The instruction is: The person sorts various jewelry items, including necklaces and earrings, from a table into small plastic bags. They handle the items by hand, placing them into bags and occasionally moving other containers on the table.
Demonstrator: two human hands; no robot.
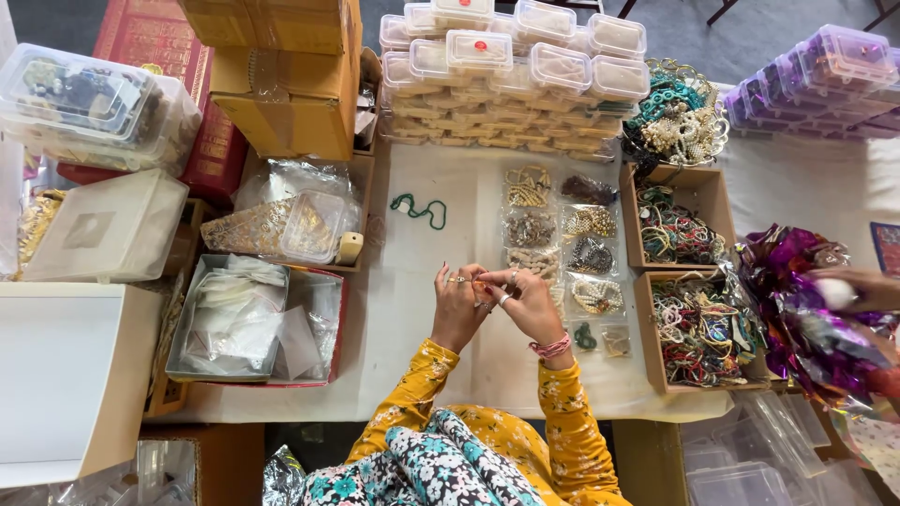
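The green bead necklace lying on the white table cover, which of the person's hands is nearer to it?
Left. The left hand is below and slightly right of the green bead necklace; the right hand is farther right, beside the bagged jewellery.

A small jewellery packing workshop or stall. A white table (422,309) is the centre. At its far edge, stacked clear boxes (511,66). On its right, bead packets (562,244) and wooden trays (698,328) of necklaces. Left of it, cartons (281,75) and a bin of plastic bags (239,319).
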